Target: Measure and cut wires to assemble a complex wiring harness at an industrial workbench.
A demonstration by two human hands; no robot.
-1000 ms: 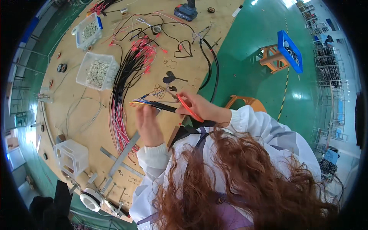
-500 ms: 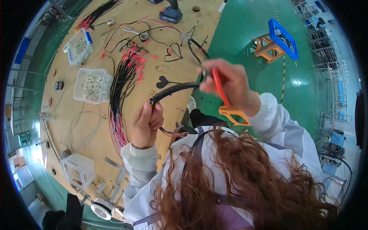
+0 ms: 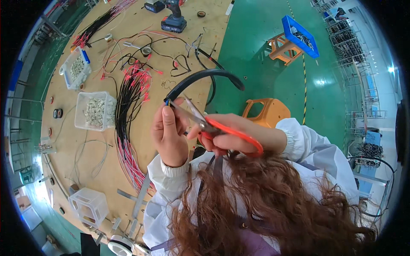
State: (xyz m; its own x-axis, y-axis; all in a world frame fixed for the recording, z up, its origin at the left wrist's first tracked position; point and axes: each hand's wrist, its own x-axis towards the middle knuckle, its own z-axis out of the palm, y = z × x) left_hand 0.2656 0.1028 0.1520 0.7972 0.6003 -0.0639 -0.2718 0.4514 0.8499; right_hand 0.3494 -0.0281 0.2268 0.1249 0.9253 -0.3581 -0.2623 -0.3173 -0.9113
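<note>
My left hand [image 3: 170,138] is closed on the end of a thick black cable [image 3: 200,75]. Thin blue and yellow wires show at its cut end, beside my thumb. From there the cable arches to the right, past the table edge. In my right hand [image 3: 239,122] is a pair of scissors [image 3: 206,126] with red handles. Its blades are spread and point up and left. One tip reaches close to the cable end and my left fingers; whether it touches, I cannot tell.
Left of my hands lies a bundle of black wires [image 3: 124,115] with red ends. Beyond it stand a clear bin [image 3: 112,112] of small white parts and another container [image 3: 68,77]. A cordless drill [image 3: 174,21] stands far back. An orange stool [image 3: 273,112] is on the green floor.
My right hand has come down and left, bringing the scissors to the cable end; earlier it was out along the cable, blurred. The view has shifted slightly.
</note>
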